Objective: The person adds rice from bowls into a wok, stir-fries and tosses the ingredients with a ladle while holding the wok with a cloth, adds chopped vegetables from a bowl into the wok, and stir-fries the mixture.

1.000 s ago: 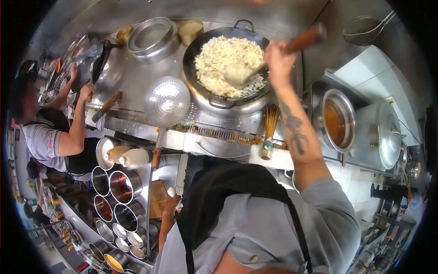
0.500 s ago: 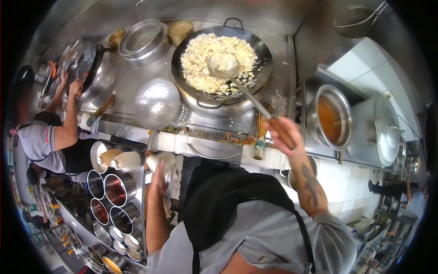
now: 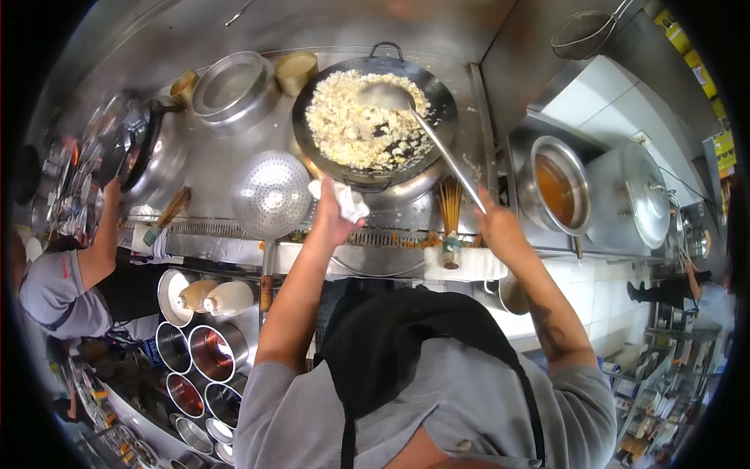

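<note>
A large black wok [image 3: 437, 148] holds a mass of pale yellow and white fried rice [image 3: 344, 129]. My right hand [image 3: 500, 228] is wrapped round the handle of a ladle [image 3: 437, 134]. The ladle's bowl, blurred by motion, lies over the rice at the far side of the wok. My left hand [image 3: 331, 213] grips a white cloth [image 3: 353, 205] at the wok's near edge, beside its near loop handle. Whether the cloth touches that handle I cannot tell. Left of this hand, a perforated skimmer [image 3: 271, 194] lies with its wooden handle toward me.
A bamboo brush [image 3: 450, 227] stands at the stove's front edge, another [image 3: 168, 215] at left. To the right are a pot of brown liquid [image 3: 559, 191] and a lidded pot [image 3: 644, 195]. Several sauce pots [image 3: 215, 353] and two bottles [image 3: 230, 298] sit at left; a co-worker [image 3: 66, 289] stands beyond.
My left hand has moved forward with the cloth, up to the wok's near rim. My right hand has shifted the ladle's bowl toward the far side. The rice has spread, baring some black wok.
</note>
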Available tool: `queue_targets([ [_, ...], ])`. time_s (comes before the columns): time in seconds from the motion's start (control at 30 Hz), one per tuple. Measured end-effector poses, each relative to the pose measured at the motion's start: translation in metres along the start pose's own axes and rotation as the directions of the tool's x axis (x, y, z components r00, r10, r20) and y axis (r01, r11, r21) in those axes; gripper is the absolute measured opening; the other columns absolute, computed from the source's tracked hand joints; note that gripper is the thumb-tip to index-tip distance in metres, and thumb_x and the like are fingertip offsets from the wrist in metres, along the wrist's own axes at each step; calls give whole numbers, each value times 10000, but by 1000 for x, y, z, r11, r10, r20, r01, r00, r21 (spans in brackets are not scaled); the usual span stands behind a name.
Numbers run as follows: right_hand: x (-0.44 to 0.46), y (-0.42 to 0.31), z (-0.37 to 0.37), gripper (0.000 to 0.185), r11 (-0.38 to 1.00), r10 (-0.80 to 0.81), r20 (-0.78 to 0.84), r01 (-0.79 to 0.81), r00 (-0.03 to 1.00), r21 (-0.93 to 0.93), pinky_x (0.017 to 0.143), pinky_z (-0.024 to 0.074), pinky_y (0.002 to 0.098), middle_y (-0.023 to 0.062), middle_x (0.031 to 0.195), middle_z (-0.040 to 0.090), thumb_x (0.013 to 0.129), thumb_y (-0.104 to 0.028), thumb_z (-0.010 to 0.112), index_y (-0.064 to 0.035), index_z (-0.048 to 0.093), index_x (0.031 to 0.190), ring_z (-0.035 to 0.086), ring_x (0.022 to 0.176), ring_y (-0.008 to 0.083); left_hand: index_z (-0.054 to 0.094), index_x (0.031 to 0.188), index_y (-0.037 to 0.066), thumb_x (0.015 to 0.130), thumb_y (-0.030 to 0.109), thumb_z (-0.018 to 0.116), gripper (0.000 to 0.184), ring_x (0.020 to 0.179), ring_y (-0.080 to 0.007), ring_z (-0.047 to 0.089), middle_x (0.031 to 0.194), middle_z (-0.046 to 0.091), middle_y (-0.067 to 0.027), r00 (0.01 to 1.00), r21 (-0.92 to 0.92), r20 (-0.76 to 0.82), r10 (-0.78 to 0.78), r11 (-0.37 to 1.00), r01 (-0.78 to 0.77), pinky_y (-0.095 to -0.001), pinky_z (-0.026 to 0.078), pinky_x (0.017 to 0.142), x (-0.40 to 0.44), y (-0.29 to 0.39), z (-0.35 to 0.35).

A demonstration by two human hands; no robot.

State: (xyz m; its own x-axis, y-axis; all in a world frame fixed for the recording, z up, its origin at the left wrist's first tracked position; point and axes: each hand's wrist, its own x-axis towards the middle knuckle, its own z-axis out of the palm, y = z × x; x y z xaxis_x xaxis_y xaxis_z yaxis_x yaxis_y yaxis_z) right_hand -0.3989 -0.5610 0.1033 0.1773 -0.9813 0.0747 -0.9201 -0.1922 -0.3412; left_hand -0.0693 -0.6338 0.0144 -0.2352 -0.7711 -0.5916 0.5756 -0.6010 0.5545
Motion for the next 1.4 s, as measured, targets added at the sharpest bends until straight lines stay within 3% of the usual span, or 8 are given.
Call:
queue_targets([
  [0.3,3,-10,14,397,986,-34,-212,67,977,150,750,472,502,263,867,631,872,-161,555,9,507,1228,619,846,422,493,1032,170,897,533,436,391,787,-254,551,913,559,-55,991,-131,10,-134,982,135,-385,449,584,39,0,15],
  [0.73,31,-41,4,479,998,57,328,-57,943,-9,674,489,464,281,806,613,907,-182,531,-25,402,1341,628,724,395,529,848,107,835,153,572,64,635,-166,533,763,574,-60,977,-158,49,-209,964,214,-277,437,478,83,-6,-6],
  [0.8,26,-40,-14,492,993,61,340,-21,939,-120,663,486,470,275,788,610,908,-178,533,-22,391,1353,624,700,390,526,845,96,840,149,559,63,625,-160,516,752,561,-63,958,81,228,175,977,-198,-267,426,474,84,-22,-22],
  [1.0,-1,-40,-57,447,999,-41,427,43,903,5,645,482,418,257,784,607,923,-173,510,-23,420,1334,618,705,367,505,902,117,895,197,512,80,614,-193,516,761,546,-71,987,-172,-40,-153,974,144,-282,420,475,-67,-14,40],
  [1.07,4,-53,-71,450,998,37,484,-54,874,20,670,481,406,256,818,610,922,-176,517,-23,420,1334,619,723,360,502,938,72,869,174,534,127,662,-189,541,780,548,-61,902,431,295,315,799,-420,-283,433,513,-52,-13,24],
  [1.1,6,-60,-76,452,995,71,500,-94,863,20,682,481,401,256,834,611,921,-177,521,-23,419,1334,620,732,356,505,981,49,838,157,561,188,720,-171,571,795,547,-55,740,681,547,391,306,-665,-285,451,548,-75,7,43],
  [1.17,-8,-37,-66,462,999,-41,413,41,910,11,679,485,387,236,848,625,920,-196,532,-21,423,1333,612,692,318,517,936,103,900,206,508,109,593,-171,503,764,542,-36,999,-195,26,-42,980,46,-292,403,451,-35,-26,24],
  [1.4,25,-13,-32,430,991,-98,303,121,948,-57,658,500,425,242,785,618,923,-229,520,-13,469,1292,623,681,339,536,906,138,888,191,513,60,634,-150,537,764,562,-21,980,-193,185,-76,975,112,-274,438,491,2,-48,-3],
])
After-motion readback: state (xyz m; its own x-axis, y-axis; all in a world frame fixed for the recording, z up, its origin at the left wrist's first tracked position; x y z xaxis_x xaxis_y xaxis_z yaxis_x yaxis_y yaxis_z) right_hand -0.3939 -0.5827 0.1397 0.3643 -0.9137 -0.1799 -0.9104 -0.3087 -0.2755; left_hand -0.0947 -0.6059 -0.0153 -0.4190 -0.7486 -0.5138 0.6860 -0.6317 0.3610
